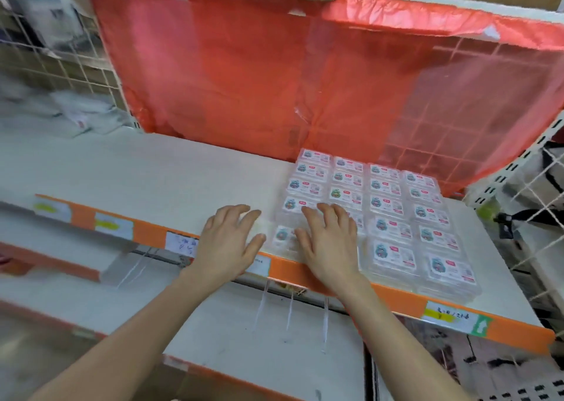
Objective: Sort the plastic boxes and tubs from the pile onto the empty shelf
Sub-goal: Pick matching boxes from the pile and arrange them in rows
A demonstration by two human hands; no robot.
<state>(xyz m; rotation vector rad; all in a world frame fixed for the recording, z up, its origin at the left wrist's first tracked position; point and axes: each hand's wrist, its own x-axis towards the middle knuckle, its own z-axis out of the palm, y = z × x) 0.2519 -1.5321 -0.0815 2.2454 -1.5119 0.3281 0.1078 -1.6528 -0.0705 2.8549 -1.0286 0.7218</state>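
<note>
Clear plastic boxes (387, 214) with printed labels stand in tidy stacked rows on the right half of the white shelf (171, 180). My right hand (328, 241) lies flat, fingers spread, on top of the front-left boxes. My left hand (229, 241) rests just left of the block, fingers spread, its fingertips against the side of a front-left box (283, 235). Neither hand grips anything. The pile the boxes come from is out of view.
An orange price rail (146, 232) with paper tags runs along the shelf's front edge. A red plastic sheet (274, 73) hangs over the wire-grid back. A lower white shelf (213, 324) lies beneath my arms. A wire side panel (531, 193) bounds the right.
</note>
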